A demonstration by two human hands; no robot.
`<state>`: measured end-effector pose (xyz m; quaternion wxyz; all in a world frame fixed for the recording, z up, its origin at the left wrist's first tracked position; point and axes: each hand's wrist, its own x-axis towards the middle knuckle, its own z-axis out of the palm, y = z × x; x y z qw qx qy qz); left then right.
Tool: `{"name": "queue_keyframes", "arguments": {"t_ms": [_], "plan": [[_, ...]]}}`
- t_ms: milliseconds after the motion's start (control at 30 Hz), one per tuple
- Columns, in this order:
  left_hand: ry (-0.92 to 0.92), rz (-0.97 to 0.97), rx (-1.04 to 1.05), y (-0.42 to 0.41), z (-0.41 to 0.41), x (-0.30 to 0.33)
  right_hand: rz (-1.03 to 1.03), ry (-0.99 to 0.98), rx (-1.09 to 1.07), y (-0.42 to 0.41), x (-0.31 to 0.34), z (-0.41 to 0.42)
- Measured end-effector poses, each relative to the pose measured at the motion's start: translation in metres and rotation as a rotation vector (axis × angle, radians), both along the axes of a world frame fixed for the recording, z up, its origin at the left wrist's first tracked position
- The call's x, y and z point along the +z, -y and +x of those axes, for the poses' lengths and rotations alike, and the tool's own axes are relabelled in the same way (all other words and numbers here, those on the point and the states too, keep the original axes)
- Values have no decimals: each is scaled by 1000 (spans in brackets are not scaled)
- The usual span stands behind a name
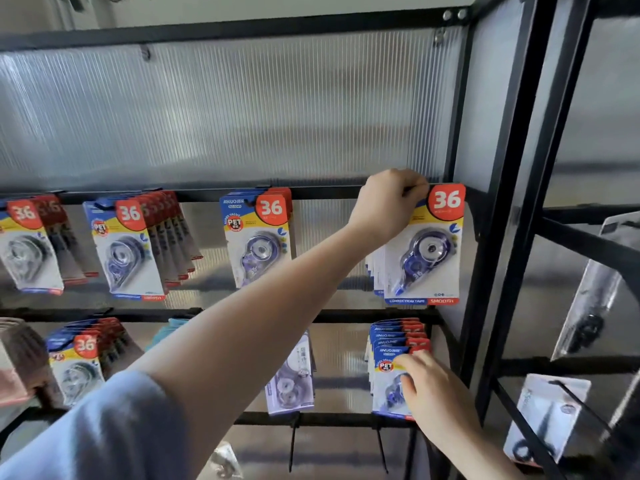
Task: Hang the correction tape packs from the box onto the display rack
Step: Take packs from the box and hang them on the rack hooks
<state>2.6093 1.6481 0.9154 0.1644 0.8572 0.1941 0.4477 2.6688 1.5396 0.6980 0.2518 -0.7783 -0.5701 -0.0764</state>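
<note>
Right hand (pixel 431 393): lower right of the frame, nearest the camera; fingers spread and fairly straight, resting on the front of the lower stack of packs (pixel 393 367), gripping nothing.
Left arm: reaches from lower left diagonally up to right of centre, bare forearm extended, sleeve (pixel 97 434) at the bottom.
Left hand (pixel 388 202): fingers curled, pinching the top edge of the front correction tape pack (pixel 427 251).
Pack: hangs long axis vertical, directly below and right of the pinching fingers, fronting a stack against the rack bar (pixel 311 192).
Key relation: the pack's top sits at bar level; whether its hole is on the hook cannot be told.
Box: not in view.
</note>
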Motion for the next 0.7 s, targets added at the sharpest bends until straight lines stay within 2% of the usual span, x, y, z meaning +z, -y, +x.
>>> {"name": "queue_keyframes", "arguments": {"t_ms": [267,500,700], "plan": [[64,-19,-18,-1,-1,-5,4,4,23,-5,1,-6],[35,-64,-82,-6,-1,-2,3,12,45,-5,7,-11],[-9,25,-57,-17,0,-14,-4,100,0,-5,7,-7]]}}
